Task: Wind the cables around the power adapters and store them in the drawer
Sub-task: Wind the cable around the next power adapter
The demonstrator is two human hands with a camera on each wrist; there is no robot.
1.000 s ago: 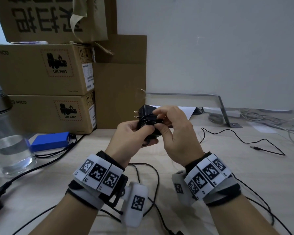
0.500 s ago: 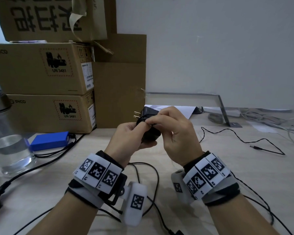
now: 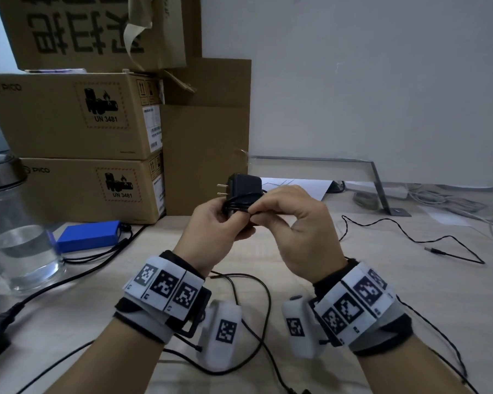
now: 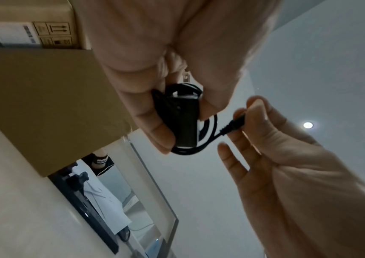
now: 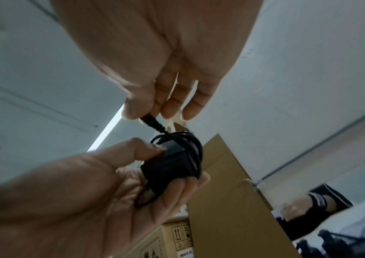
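A small black power adapter (image 3: pixel 244 184) with two metal prongs pointing left is held above the desk. My left hand (image 3: pixel 211 226) grips its body (image 4: pixel 185 122), with thumb and fingers curled round it. Its thin black cable (image 5: pixel 186 139) is wound in several turns around the body. My right hand (image 3: pixel 293 214) pinches the cable's plug end (image 4: pixel 235 124) between thumb and forefinger, just right of the adapter; its other fingers are spread loosely. No drawer is in view.
Loose black cables lie on the pale desk (image 3: pixel 353 280), one with a free plug (image 3: pixel 436 251) at right. Stacked cardboard boxes (image 3: pixel 77 118) stand at back left, with a blue pack (image 3: pixel 87 236) and a glass jar (image 3: pixel 26 257) near them. A metal bracket (image 3: pixel 380 186) stands behind.
The adapter has risen a little and turned in my left hand. My right hand has brought the cable end across it, from the underside up to the right side.
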